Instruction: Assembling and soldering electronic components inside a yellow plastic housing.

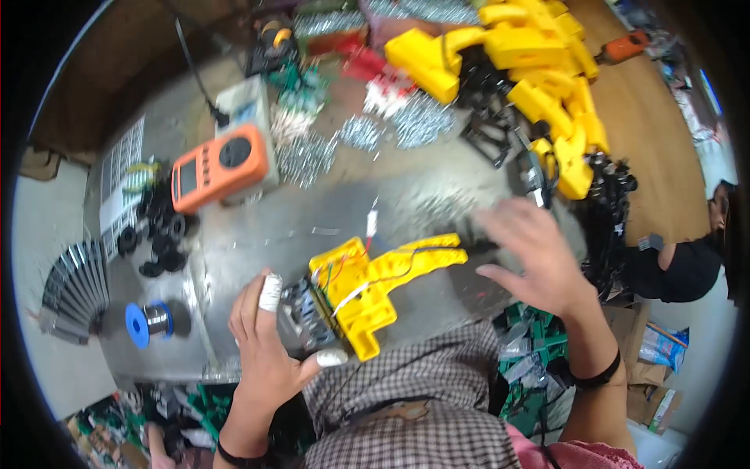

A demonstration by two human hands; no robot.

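A yellow gun-shaped plastic housing (361,291) lies on the grey work table in front of me, its inside facing up. Red, green, black and white wires run through it, and a small white connector (373,222) on a lead points away from me. At its left end sits a black and grey part (310,311). My left hand (266,344) spans that end, thumb and fingers apart, with white tape on two digits; firm contact cannot be made out. My right hand (535,250), motion-blurred, hovers right of the housing's narrow end, fingers spread and holding nothing.
An orange multimeter (219,168) leans at the far left; nearby are black rings (162,234) and a blue spool of wire (148,322). Screw piles (422,119) lie beyond. Yellow housings (539,47), black parts and a power tool (533,178) crowd the right. Another person (676,270) sits at right.
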